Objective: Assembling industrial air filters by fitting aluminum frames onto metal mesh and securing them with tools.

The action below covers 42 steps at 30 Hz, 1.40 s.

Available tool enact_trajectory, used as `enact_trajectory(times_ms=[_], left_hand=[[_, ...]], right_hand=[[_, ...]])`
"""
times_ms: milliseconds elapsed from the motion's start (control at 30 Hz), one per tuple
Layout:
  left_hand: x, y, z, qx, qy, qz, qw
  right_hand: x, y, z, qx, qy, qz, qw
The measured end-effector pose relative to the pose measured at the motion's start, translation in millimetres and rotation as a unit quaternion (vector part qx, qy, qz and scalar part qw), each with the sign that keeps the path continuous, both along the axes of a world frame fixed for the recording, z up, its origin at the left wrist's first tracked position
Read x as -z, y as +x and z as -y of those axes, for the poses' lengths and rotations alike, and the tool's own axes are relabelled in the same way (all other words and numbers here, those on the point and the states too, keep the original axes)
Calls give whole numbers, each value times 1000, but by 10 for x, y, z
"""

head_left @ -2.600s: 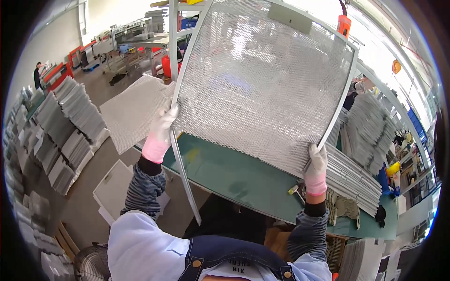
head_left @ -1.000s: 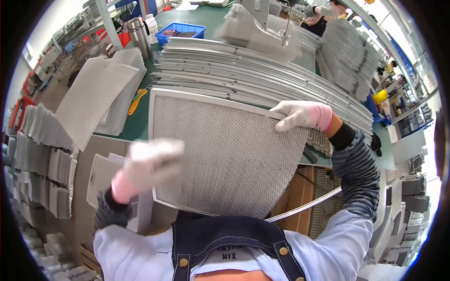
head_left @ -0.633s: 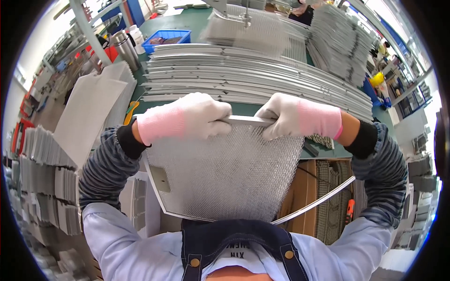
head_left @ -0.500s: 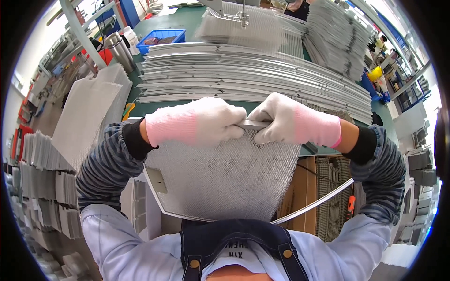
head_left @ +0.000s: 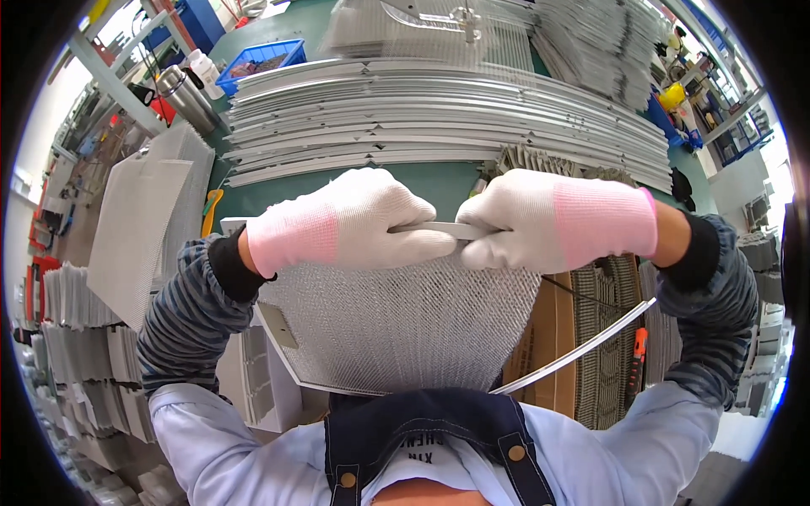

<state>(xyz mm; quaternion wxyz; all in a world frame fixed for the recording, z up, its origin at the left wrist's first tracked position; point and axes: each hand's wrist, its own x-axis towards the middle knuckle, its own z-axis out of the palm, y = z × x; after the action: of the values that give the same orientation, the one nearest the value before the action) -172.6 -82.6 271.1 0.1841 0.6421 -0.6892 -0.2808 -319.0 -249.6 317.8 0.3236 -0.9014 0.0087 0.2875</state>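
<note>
Nearest: person's chest w/ dark bib over pale blue shirt, striped sleeves coming up both sides. Mesh filter panel (head_left: 396,325) was held upright just in front of the chest, its top edge at the near edge of the bench, lower edge down by the bib. Left hand (head_left: 354,223) and right hand (head_left: 548,219), both in white gloves w/ pink cuffs, were clamped on the panel's metal top frame strip (head_left: 430,228), fingers curled over it, thumbs nearly meeting at the middle. A loose thin metal strip (head_left: 582,350) ran diagonally below the right forearm, near-right of the panel; an orange-handled cutter (head_left: 639,346) sat just right of it.

Green bench top (head_left: 422,181) lay just beyond the hands. On it, mid to far, a wide stack of long grey metal frame strips (head_left: 439,118) spanned left to right. Yellow tool (head_left: 207,211) lay on the bench's left end. Left of the bench, a stack of flat mesh sheets (head_left: 139,228) leaned tilted; piles of folded grey filter pieces (head_left: 76,337) filled the floor near-left.

Far left: steel flask (head_left: 181,93) and blue crate (head_left: 257,63). Far right: more stacked panels (head_left: 603,42), shelving w/ a yellow object. Room looked like a crowded workshop, brightly lit.
</note>
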Motion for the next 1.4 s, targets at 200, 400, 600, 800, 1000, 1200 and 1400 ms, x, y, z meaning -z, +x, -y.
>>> enact_trajectory(times_ms=[200, 400, 600, 800, 1000, 1200, 1400], left_hand=[[182, 59, 54, -74, -10, 37, 996], [581, 81, 89, -65, -199, 265, 941], [510, 53, 96, -39, -213, 301, 929], [397, 27, -141, -23, -337, 269, 902], [2006, -896, -1377, -79, -137, 387, 908], [1815, -584, -1052, -221, -302, 370, 851], [890, 167, -1348, -378, -557, -13, 740]], right_hand=[[186, -109, 212, 38, 31, 79, 996], [633, -194, 308, -18, 4, 256, 966], [450, -170, 352, 6, 34, 129, 991], [665, -370, 558, -29, 31, 216, 976], [1585, -492, 1091, 217, 144, 248, 933], [1285, -36, 1357, 297, 161, 327, 883], [398, 139, 1031, 129, 267, 185, 937]])
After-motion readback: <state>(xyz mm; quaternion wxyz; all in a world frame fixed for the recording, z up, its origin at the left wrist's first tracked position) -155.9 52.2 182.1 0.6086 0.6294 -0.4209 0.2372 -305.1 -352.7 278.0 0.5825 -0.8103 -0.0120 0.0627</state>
